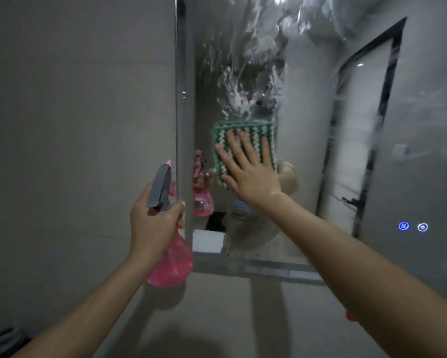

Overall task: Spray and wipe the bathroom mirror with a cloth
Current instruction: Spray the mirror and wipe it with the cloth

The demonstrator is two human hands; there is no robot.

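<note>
The bathroom mirror (307,125) fills the wall ahead, with wet spray streaks and white foam on its upper middle. A green and white striped cloth (253,133) lies flat against the glass just below the foam. My right hand (245,169) presses on the cloth with straight, spread fingers. My left hand (152,223) grips the neck of a pink spray bottle (172,264) with a grey trigger head, held upright beside the mirror's left edge. The bottle's reflection shows in the glass.
A grey tiled wall (75,125) stands to the left of the mirror. Two lit blue touch icons (412,226) glow at the mirror's lower right. A dark-framed door (367,140) is reflected at right. A round dark object (2,342) sits bottom left.
</note>
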